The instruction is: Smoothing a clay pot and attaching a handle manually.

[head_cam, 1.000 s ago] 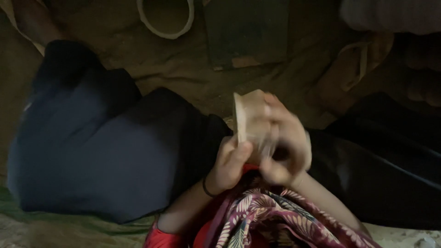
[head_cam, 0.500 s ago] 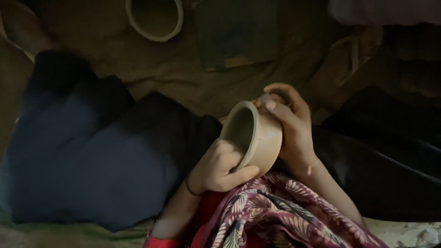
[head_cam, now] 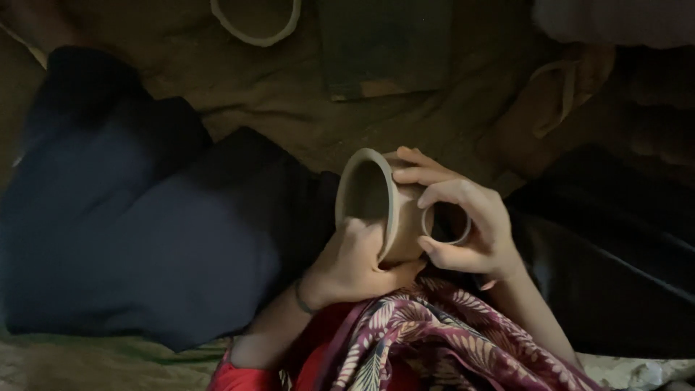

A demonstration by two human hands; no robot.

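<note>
A small unfired grey clay pot (head_cam: 373, 199) lies tilted on its side over my lap, its wide mouth turned to the left. My left hand (head_cam: 355, 264) cups it from below, with the thumb hooked over the rim. My right hand (head_cam: 463, 224) grips the pot's base and presses a thin clay ring (head_cam: 447, 223) against it between thumb and fingers. A red and patterned cloth (head_cam: 405, 340) drapes my front below both hands.
A dark blue cloth (head_cam: 137, 217) covers my left leg. A pale clay ring (head_cam: 253, 25) and a dark flat slab (head_cam: 387, 47) lie on the earthen floor ahead. A sandal (head_cam: 557, 98) sits at the upper right, beside dark fabric (head_cam: 622, 253).
The pot has turned in my hands, its mouth now swung left. My right hand has shifted onto the base, where the ring now shows.
</note>
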